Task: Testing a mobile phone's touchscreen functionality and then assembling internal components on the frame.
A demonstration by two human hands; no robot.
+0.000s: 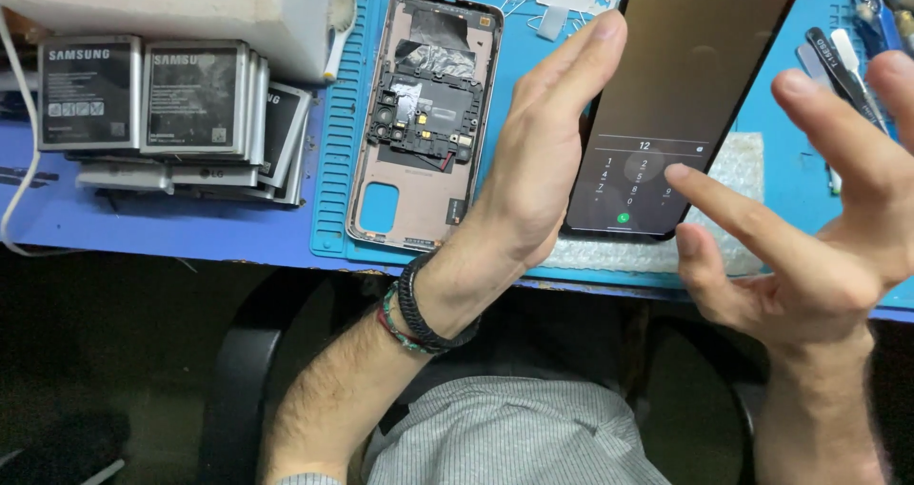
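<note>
Nearest the wearer, a grey striped shirt [514, 437] fills the bottom edge, with a dark chair [238, 371] at about 8 o'clock. The left hand [533, 152] rises from a wrist bearing dark braided bracelets [419, 309]; its fingers are closed along the left edge of a black phone [681, 85], holding it tilted above the bench, dial pad lit at the lower end. The right hand [809, 228], at 3 o'clock, holds nothing: fingers spread, the index fingertip [678, 173] touching the pad's right side. Beneath the phone lies white bubble wrap [733, 176] on a blue ribbed work mat [333, 161]. At 12 o'clock of the left wrist, an opened phone back frame [424, 114] lies flat on the mat, circuit parts exposed. At 10 o'clock, well apart, grey phone batteries [162, 104] are stacked beside a white box [190, 9]. Hand tools [843, 61] lie at 2 o'clock
</note>
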